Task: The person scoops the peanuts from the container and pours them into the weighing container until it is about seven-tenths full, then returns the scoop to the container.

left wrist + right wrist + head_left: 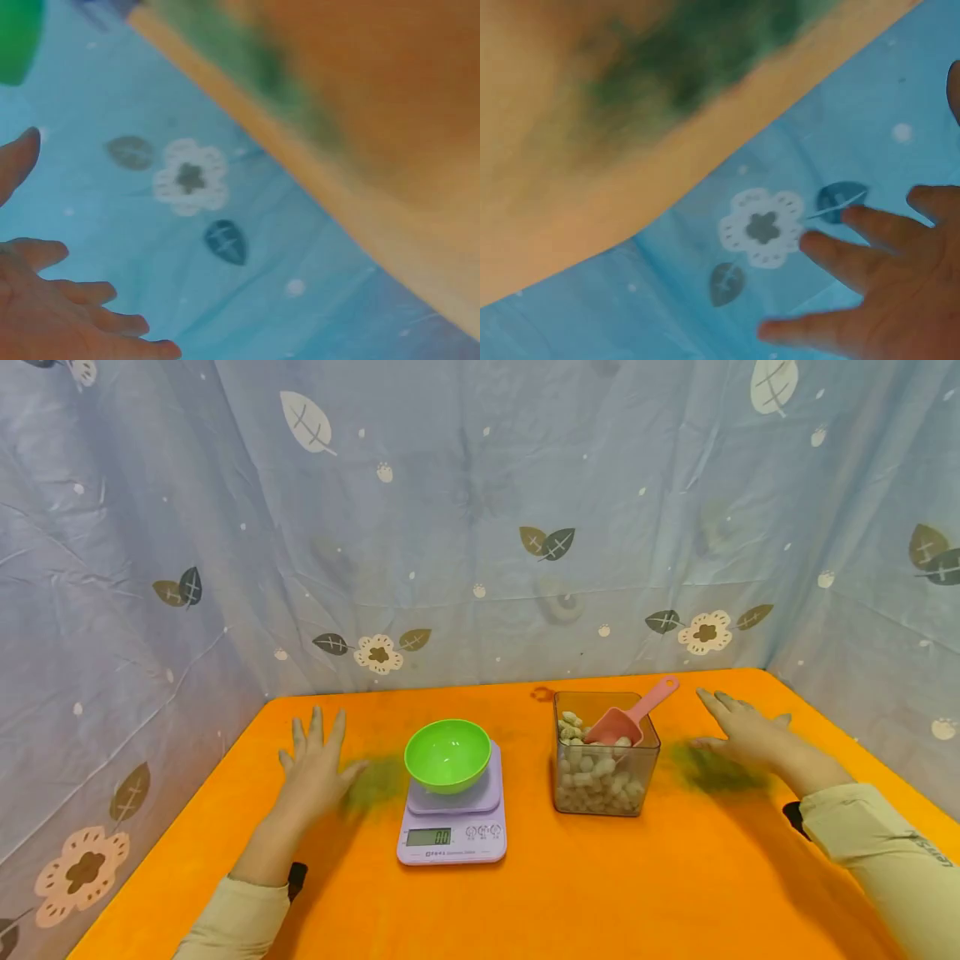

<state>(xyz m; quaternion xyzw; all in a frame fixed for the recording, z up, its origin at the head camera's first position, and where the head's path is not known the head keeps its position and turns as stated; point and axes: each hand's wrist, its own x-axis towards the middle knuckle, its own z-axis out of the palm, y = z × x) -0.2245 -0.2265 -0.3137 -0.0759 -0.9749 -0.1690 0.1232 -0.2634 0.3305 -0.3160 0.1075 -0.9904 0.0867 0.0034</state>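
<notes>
In the head view a green bowl point(447, 757) rests on a lilac kitchen scale point(452, 852), whose display point(429, 837) reads 0.0. My left hand point(311, 781), fingers spread, is to the left of the scale and holds nothing. To the right of the scale stands a clear square container point(600, 785) of pale, lumpy pieces that look like peanuts in shells. A pink scoop point(618, 725) leans in it, handle up to the right. Beyond the container on the right, my right hand point(753, 739) is spread and holds nothing. Both wrist views show extended fingers, apart from any object.
An orange tabletop point(360, 910) carries everything, with blurred green patches near both hands. A blue-grey curtain point(465, 468) printed with leaves and flowers surrounds the table's back and sides. A small brownish mark point(542, 694) lies behind the container.
</notes>
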